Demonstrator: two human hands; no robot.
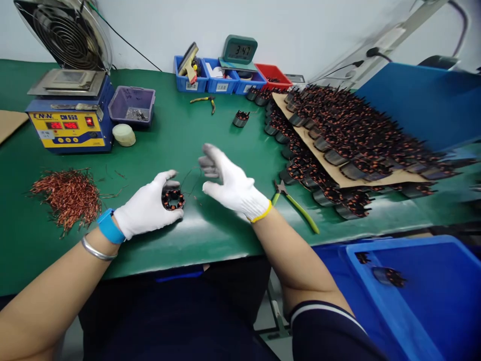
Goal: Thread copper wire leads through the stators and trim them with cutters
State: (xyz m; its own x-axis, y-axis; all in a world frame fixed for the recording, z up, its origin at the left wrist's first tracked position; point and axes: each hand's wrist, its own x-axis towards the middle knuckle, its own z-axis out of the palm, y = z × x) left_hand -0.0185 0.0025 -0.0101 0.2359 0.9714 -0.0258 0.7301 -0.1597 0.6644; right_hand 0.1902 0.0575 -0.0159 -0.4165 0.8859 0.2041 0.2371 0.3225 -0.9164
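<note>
In a white glove, my left hand (148,206) is closed around a motor stator (173,199), a dark ring with copper windings whose open end faces up. The stator is just over the green table mat; whether it touches the mat I cannot tell. To its right my right hand (227,183), also gloved, hovers with fingers apart and nothing in them. A few thin wire strands lie on the mat between the hands. Green-handled cutters (296,205) lie to the right of my right wrist. A single stator (241,119) stands farther back.
Many stators (338,120) stand in stacked layers on cardboard at the right. Copper wire clippings (67,198) are heaped at the left, before a solder pot (69,120) and a purple bin (132,103). Small pliers (205,102) lie near blue bins. A blue crate (432,301) sits lower right.
</note>
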